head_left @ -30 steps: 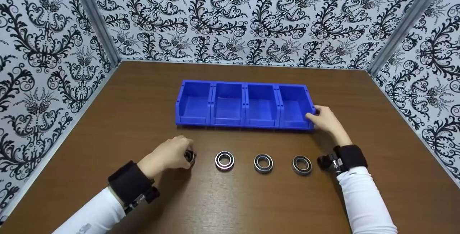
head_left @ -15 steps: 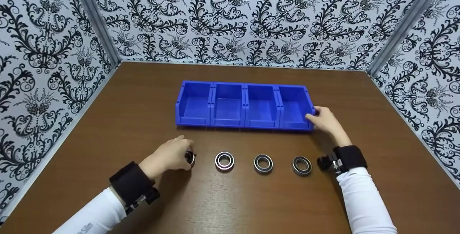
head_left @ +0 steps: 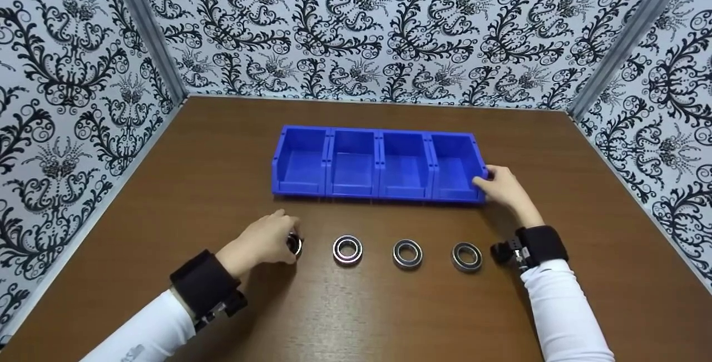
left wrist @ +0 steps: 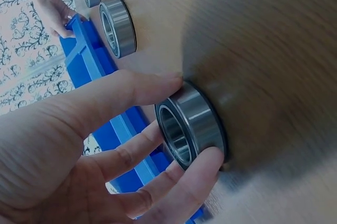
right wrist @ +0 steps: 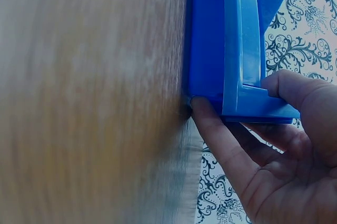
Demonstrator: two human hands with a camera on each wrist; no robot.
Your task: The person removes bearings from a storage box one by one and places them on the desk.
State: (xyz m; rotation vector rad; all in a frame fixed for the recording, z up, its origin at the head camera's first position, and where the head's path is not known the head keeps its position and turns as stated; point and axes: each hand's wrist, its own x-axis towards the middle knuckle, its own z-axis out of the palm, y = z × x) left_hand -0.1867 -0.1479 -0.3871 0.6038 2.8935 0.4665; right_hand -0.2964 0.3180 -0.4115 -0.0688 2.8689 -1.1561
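My left hand (head_left: 262, 241) pinches a metal ball bearing (left wrist: 199, 113) at the left end of a row on the wooden table. In the left wrist view, thumb and fingertips press on its shiny outer ring from opposite sides, and the bearing stands on the tabletop. My right hand (head_left: 503, 187) grips the right end of a blue four-compartment bin (head_left: 351, 190). The right wrist view has the thumb (right wrist: 284, 84) over the rim and the other fingers along the outside of the wall, one fingertip near the tabletop. Nothing lies inside the bin's compartments.
Three more bearings lie flat in a row before the bin: one left of centre (head_left: 347, 261), one in the middle (head_left: 408, 264), one at the right (head_left: 466, 268). Patterned walls (head_left: 356, 28) enclose the brown table (head_left: 356, 317) at the back and sides.
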